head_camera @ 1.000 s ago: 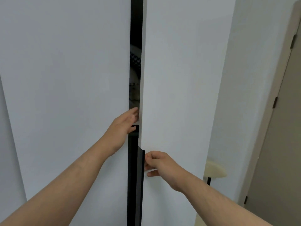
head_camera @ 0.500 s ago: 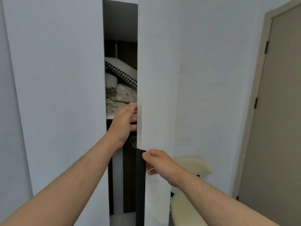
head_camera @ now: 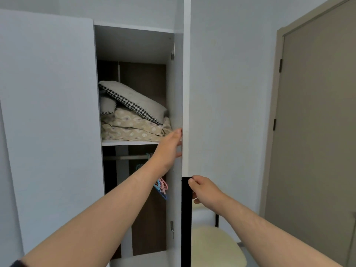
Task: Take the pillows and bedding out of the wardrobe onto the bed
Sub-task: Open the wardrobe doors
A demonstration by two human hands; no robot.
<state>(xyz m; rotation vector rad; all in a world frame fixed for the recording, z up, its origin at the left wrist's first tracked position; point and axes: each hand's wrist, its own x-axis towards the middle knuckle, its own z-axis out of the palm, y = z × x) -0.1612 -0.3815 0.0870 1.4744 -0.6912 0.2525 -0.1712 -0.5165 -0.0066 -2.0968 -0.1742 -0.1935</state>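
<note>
The white wardrobe stands open on its right side. On its upper shelf [head_camera: 129, 142] a grey pillow [head_camera: 134, 100] with houndstooth edging leans on a smaller pillow [head_camera: 107, 106], both on folded beige patterned bedding [head_camera: 131, 128]. The right door [head_camera: 186, 93] is swung out, seen edge-on. My left hand [head_camera: 170, 149] presses flat against the door's inner face, fingers apart. My right hand [head_camera: 205, 190] grips the black handle strip [head_camera: 185, 218] on the door's edge. The bed is out of view.
The left wardrobe door [head_camera: 50, 122] is closed. Below the shelf, a rail [head_camera: 125, 157] holds pink and blue hangers [head_camera: 161, 186]. A cream cushioned chair [head_camera: 215, 245] stands right behind the open door. A taupe room door [head_camera: 317, 132] is closed at right.
The right wardrobe door has swung from a narrow gap to wide open, exposing the pillows and bedding. Both hands stayed on the door as it moved right.
</note>
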